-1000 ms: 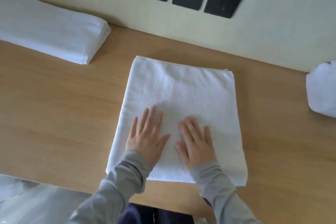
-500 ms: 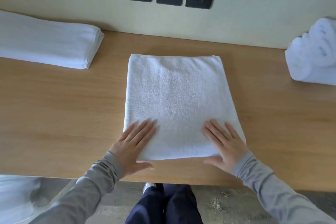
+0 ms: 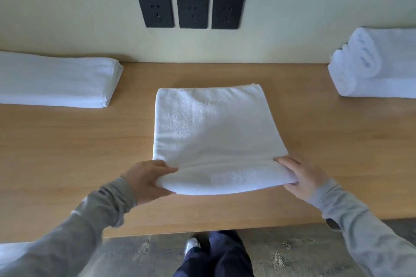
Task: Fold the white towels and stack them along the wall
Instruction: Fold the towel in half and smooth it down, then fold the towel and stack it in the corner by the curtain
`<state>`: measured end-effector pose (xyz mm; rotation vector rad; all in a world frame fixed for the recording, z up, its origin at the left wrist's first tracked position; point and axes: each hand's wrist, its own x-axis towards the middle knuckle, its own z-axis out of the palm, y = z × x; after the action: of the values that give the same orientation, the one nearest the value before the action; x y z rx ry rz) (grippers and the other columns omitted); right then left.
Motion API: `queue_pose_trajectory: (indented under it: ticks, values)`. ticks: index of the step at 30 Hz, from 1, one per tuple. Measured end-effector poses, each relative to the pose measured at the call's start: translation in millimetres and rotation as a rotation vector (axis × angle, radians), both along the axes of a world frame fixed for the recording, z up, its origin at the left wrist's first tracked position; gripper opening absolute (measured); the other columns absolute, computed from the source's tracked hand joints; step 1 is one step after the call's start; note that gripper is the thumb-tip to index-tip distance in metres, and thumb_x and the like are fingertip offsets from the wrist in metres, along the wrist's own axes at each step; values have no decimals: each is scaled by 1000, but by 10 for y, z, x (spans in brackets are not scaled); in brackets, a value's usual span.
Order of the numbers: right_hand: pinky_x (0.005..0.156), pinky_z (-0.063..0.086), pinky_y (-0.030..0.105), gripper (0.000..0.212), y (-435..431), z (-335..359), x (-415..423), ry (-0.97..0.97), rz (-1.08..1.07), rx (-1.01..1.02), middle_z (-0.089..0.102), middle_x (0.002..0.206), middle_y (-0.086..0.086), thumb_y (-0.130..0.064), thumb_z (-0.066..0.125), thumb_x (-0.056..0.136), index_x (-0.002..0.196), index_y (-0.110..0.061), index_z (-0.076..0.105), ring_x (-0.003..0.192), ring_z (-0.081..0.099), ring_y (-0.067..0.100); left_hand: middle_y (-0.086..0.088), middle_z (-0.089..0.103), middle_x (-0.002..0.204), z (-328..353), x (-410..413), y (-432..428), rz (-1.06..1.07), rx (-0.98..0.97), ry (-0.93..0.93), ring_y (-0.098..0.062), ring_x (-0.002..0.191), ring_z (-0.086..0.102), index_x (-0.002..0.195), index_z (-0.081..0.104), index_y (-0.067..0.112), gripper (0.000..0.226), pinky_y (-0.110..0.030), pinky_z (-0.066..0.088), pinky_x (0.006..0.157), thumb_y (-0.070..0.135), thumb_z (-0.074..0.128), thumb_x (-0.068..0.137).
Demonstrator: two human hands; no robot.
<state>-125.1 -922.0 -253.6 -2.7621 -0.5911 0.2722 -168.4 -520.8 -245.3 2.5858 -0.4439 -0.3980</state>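
Observation:
A folded white towel (image 3: 213,128) lies in the middle of the wooden counter (image 3: 67,153). Its near edge is lifted off the wood and curls up. My left hand (image 3: 148,180) grips the near left corner, thumb on top and fingers underneath. My right hand (image 3: 301,175) grips the near right corner the same way. A flat stack of folded white towels (image 3: 56,78) rests against the wall at the far left.
Rolled and bunched white towels (image 3: 378,63) sit against the wall at the far right. Three black wall sockets (image 3: 191,12) are above the counter. Below the counter's near edge I see my legs and a dark floor (image 3: 281,254).
My hands went from lying flat on the towel to its near corners, then closed on them and lifted the near edge. The view tilted down and levelled out.

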Motion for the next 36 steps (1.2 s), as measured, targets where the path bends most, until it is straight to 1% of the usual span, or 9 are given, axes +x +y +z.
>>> queue_pose_trajectory:
  ticks: [4, 8, 12, 16, 23, 29, 32, 34, 36]
  values:
    - [79, 53, 23, 53, -227, 387, 58, 302, -215, 483, 66, 104, -11, -7, 82, 64, 104, -37, 64, 94, 61, 5, 21, 70, 74, 514, 160, 177, 170, -279, 299, 3, 70, 63, 76, 72, 48, 28, -11, 48, 62, 49, 81, 50]
    - [62, 54, 17, 42, -115, 604, 555, 222, -342, 755, 69, 90, -14, -19, 82, 57, 92, -36, 67, 79, 64, 0, 9, 62, 62, 747, 714, 270, 311, -438, 258, 3, 58, 52, 73, 73, 28, 38, -12, 41, 55, 53, 75, 44]
    - [55, 52, 20, 24, 226, 290, 1198, 168, -630, 993, 69, 71, -9, -20, 77, 68, 89, -22, 65, 63, 64, 0, 7, 64, 62, 474, 1372, 303, 712, -624, 269, -9, 66, 58, 68, 71, 21, 18, -18, 45, 60, 37, 78, 70]
    - [57, 54, 22, 21, 534, -87, 1492, 272, -775, 1063, 69, 82, 3, -23, 70, 81, 98, -11, 63, 68, 68, 11, -6, 59, 66, -26, 1728, 216, 1082, -503, 214, -22, 65, 51, 71, 65, 9, 43, -30, 44, 66, 52, 68, 76]
    - [72, 38, 28, 27, 688, -366, 1870, 238, -865, 717, 57, 91, 6, -28, 61, 87, 108, -16, 49, 75, 53, 20, -14, 52, 62, -412, 1997, 163, 1151, -301, 206, -29, 67, 48, 67, 62, 0, 54, -32, 35, 62, 51, 57, 85]
    - [84, 34, 30, 46, 745, -447, 1964, 212, -818, 506, 48, 102, 7, -31, 55, 91, 126, -5, 40, 93, 48, 23, -15, 52, 64, -362, 1998, 140, 1053, -215, 190, -32, 73, 49, 65, 53, 2, 50, -35, 31, 62, 43, 47, 93]
    - [82, 36, 32, 42, 703, -425, 1964, 113, -787, 484, 49, 100, 5, -31, 55, 90, 122, -7, 42, 93, 51, 26, -15, 60, 110, -156, 1946, 65, 934, -87, 161, -35, 103, 51, 102, 57, 12, 41, -38, 37, 84, 47, 39, 94]
    - [82, 38, 34, 42, 707, -394, 1980, 56, -761, 468, 53, 102, 8, -32, 56, 90, 121, -7, 43, 93, 51, 26, -9, 43, 139, -30, 1792, -132, 740, 149, -13, -32, 126, 40, 131, 43, 23, 57, -45, 31, 104, 59, 29, 90]
    - [81, 41, 37, 42, 734, -396, 1989, 113, -769, 422, 56, 107, 15, -34, 53, 91, 121, -6, 43, 95, 53, 32, -8, 34, 148, 67, 1612, -497, 485, 299, -123, -32, 135, 34, 142, 34, 28, 68, -51, 26, 109, 66, 15, 89]
